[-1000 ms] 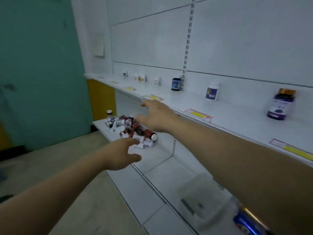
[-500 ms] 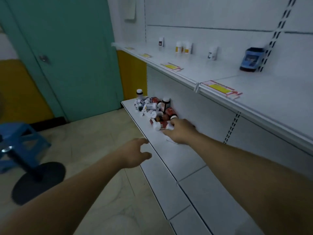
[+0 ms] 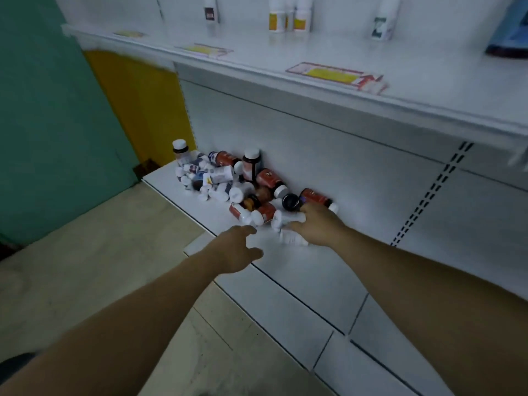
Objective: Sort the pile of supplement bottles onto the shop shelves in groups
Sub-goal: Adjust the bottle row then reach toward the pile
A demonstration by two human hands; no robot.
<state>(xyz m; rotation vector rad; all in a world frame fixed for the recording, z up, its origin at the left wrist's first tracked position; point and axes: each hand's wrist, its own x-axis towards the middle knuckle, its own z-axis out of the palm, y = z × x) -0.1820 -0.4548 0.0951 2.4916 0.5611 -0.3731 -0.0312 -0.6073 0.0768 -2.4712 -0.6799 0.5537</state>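
A low white shelf (image 3: 300, 270) is seen beside a beige floor (image 3: 100, 267), with a teal door (image 3: 51, 110) and a yellow wall (image 3: 143, 104) behind. The pile of bottles (image 3: 237, 187) is heaped at the shelf's far end against the back panel. Above, an upper shelf (image 3: 314, 81) is stocked with a few upright bottles (image 3: 288, 15). The right hand (image 3: 317, 227) is laid on white bottles at the pile's near edge, its grip unclear; the left hand (image 3: 237, 250) is held just short, fingers loosely apart.
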